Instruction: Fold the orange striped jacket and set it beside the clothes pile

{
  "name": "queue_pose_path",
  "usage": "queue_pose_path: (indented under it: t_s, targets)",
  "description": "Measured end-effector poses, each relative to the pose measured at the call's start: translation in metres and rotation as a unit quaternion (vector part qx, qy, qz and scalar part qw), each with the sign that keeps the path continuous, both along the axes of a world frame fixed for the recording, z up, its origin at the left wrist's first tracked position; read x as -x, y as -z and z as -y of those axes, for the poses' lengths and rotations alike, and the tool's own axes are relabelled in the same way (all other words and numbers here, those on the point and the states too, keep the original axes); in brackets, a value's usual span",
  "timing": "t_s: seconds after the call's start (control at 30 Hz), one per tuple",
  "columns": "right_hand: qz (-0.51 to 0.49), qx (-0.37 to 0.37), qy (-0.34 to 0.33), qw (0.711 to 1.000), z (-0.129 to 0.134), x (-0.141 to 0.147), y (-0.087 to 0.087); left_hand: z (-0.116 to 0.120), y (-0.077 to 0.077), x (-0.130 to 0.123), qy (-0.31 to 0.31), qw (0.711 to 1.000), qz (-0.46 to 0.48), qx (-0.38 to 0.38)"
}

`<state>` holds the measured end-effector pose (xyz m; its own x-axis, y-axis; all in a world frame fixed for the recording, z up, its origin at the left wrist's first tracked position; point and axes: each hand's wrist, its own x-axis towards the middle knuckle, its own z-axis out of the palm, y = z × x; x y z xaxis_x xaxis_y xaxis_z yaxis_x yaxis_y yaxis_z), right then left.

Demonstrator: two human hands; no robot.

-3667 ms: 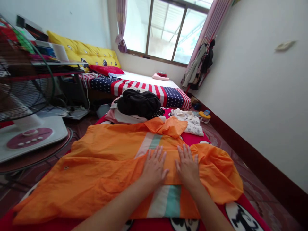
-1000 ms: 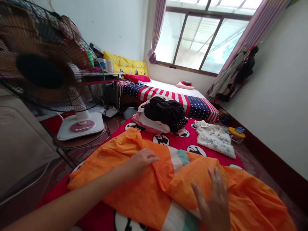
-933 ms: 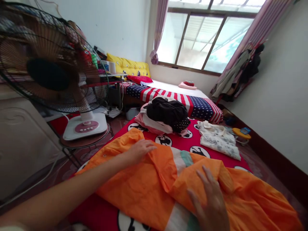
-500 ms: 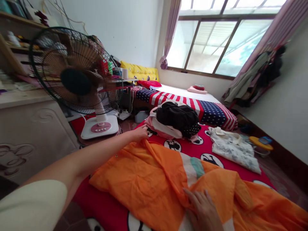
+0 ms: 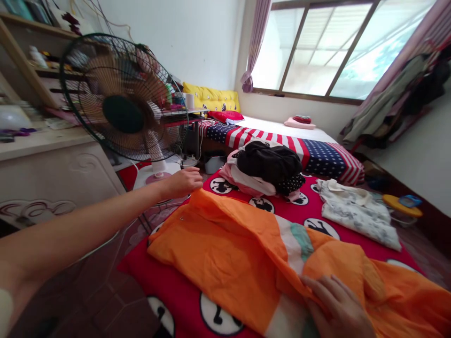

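"Left hand (image 5: 181,183), fingers together, holds nothing, out near the standing fan (image 5: 123,112)."

"Right hand (image 5: 334,305), fingers apart, rests on the orange garment (image 5: 225,267), spread on the red quilt (image 5: 136,277). A careless reach could snag the fan or drag the fold loose."

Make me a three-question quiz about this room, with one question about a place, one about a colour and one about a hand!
1. Where is the pile of dark clothes?
A) on the windowsill
B) on the red cover
C) on the fan's base

2. What colour is the long cushion?
A) green
B) blue
C) yellow

3. What is the right hand doing?
A) resting on the orange cloth
B) holding a cup
C) waving in the air

Answers:
1. B, because the pile sits on the red cover.
2. C, because the cushion looks bright yellow.
3. A, because its fingers lie on the cloth.
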<state>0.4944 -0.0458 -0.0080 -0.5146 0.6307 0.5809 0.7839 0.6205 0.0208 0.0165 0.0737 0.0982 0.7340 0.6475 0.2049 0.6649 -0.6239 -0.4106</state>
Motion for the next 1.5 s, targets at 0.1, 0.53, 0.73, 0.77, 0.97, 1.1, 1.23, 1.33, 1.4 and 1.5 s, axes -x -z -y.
queue_pose_path:
  t_s: [0.1,0.53,0.73,0.77,0.97,1.1,1.23,1.33,1.4,1.5]
  targets:
    - [0.022,0.044,-0.011,0.999,0.005,0.000,0.011,0.026,0.027,0.004,0.006,0.998,0.021,0.052]
    - [0.084,0.229,0.002,0.970,0.002,0.017,-0.014,0.055,0.075,0.019,-0.091,0.979,0.123,0.134]
    - [0.025,0.260,0.003,0.965,-0.003,0.039,-0.027,0.045,0.061,0.007,-0.239,0.909,0.297,0.168]
    - [-0.005,0.255,0.018,0.967,-0.005,0.045,-0.025,0.039,0.061,0.006,-0.280,0.887,0.336,0.146]
    - [-0.042,0.331,0.009,0.943,-0.014,0.083,0.006,-0.006,0.074,-0.001,-0.429,0.733,0.490,0.195]
    - [-0.065,0.344,0.008,0.937,-0.014,0.089,0.019,-0.025,0.087,-0.003,-0.422,0.682,0.544,0.247]
    - [-0.105,0.358,0.003,0.928,-0.012,0.086,0.021,-0.026,0.094,0.001,-0.394,0.623,0.621,0.265]
    - [-0.126,0.368,-0.010,0.921,-0.013,0.084,0.023,-0.018,0.098,0.007,-0.376,0.590,0.672,0.243]
    - [-0.135,0.375,-0.016,0.917,-0.015,0.083,0.025,-0.014,0.102,0.010,-0.366,0.579,0.695,0.221]
    - [-0.149,0.383,-0.024,0.912,-0.017,0.082,0.026,-0.012,0.110,0.015,-0.362,0.563,0.721,0.180]
